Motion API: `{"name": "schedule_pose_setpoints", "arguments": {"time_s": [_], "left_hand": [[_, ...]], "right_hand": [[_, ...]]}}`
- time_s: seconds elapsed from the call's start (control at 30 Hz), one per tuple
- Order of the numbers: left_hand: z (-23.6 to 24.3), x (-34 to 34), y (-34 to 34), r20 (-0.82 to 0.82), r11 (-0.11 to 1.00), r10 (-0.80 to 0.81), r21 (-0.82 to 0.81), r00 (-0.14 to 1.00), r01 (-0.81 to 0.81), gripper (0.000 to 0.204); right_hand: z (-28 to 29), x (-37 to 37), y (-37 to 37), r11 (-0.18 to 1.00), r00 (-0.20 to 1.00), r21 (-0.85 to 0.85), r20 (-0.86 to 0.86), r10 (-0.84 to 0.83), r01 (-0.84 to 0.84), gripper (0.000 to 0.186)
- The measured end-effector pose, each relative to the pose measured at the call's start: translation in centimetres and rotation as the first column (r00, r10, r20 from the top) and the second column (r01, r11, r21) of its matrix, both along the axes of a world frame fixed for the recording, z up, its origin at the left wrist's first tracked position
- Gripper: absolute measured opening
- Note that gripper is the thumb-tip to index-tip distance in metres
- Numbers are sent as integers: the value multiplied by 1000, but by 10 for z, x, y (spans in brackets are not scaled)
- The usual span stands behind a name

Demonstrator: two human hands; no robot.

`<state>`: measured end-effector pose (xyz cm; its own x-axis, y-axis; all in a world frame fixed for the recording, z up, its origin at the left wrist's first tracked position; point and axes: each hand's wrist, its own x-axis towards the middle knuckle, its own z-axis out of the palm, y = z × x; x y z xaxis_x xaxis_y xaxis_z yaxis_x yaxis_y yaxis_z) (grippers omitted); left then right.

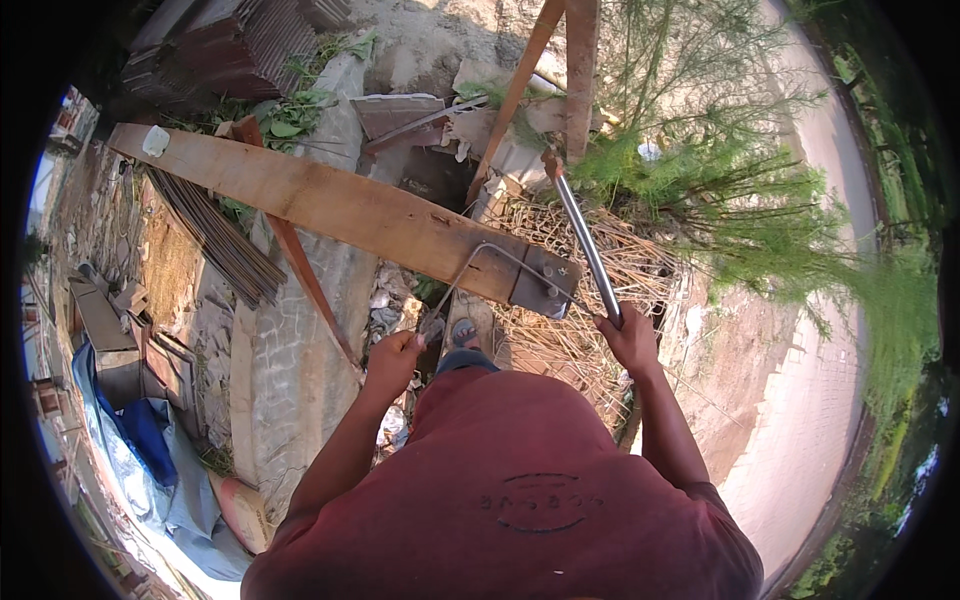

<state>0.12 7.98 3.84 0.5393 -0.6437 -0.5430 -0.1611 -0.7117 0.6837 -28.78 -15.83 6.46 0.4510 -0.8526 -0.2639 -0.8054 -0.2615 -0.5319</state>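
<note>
A thin steel rod (464, 268), bent into an angled shape, lies across the end of a long wooden plank (330, 205). My left hand (393, 362) is closed around the rod's near end. In my right hand (632, 342) is the lower end of a silver metal bar (590, 240), whose rusty head points away from me. At the plank's right end is a dark metal plate (545, 280) with small pegs, and the rod passes over it. The rod's other end reaches close to my right thumb.
Wooden legs (310, 285) prop the plank. Cut steel rods (215, 235) hang in a bundle beneath its left part. A heap of rusty rod pieces (570, 345) covers the ground below the plate. Feathery green branches (690, 190) lean in from the right; a blue tarp (150, 440) lies at left.
</note>
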Motion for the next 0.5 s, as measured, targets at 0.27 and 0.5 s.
{"name": "schedule_pose_setpoints", "arguments": {"time_s": [0.27,0.5], "left_hand": [[-19,26,2,26,995,-79,-52,997,80,26],[-32,27,5,-50,994,-57,-93,997,52,27]], "right_hand": [[-1,-3,3,986,997,158,-70,-33,44,33],[1,-4,0,981,1000,196,-22,-11,15,31]]}}
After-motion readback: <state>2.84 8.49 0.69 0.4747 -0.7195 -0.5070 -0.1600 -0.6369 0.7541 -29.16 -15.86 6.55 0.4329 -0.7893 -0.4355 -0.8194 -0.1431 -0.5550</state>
